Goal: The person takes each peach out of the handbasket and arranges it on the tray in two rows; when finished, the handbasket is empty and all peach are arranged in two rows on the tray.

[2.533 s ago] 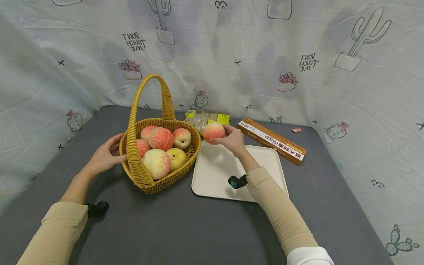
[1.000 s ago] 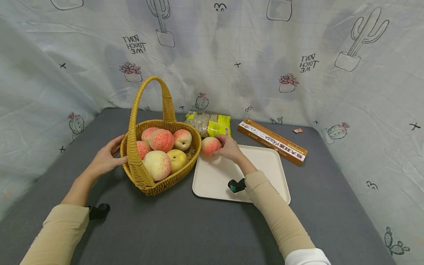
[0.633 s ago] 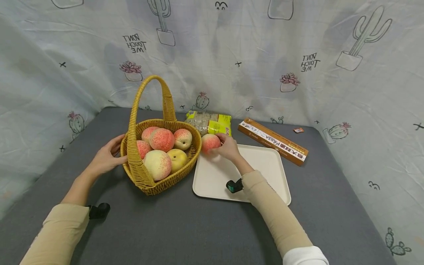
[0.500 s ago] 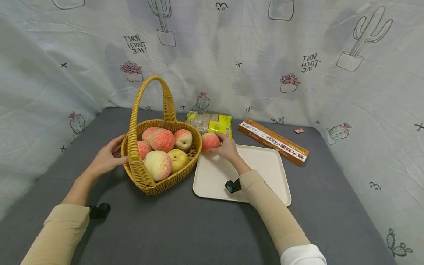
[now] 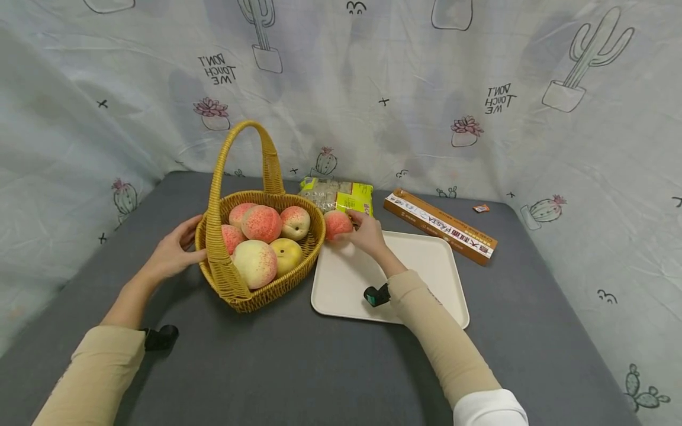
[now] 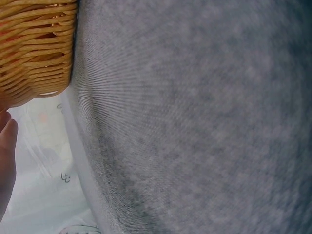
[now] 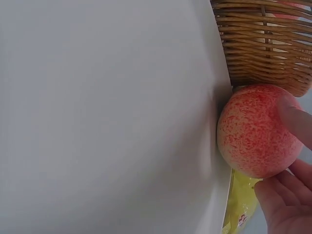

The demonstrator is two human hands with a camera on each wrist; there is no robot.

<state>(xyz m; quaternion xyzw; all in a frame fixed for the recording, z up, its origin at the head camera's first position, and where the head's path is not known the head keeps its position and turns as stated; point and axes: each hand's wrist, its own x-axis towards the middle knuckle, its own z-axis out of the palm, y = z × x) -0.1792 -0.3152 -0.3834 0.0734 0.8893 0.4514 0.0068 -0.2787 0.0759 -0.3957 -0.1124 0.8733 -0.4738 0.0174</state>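
One peach [image 5: 337,225], pinched by right hand [image 5: 367,234] at far left corner of tray [image 5: 421,263]; left hand [image 5: 169,253] against basket [image 5: 282,284], its grip unclear; placing seemingly the step, next calling for gentle release.

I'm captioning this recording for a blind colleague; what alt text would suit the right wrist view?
A right hand holds a red-and-cream peach at the edge of a pale tray, thumb against its surface. A woven basket stands at upper right, and part of a yellow package shows below the peach.
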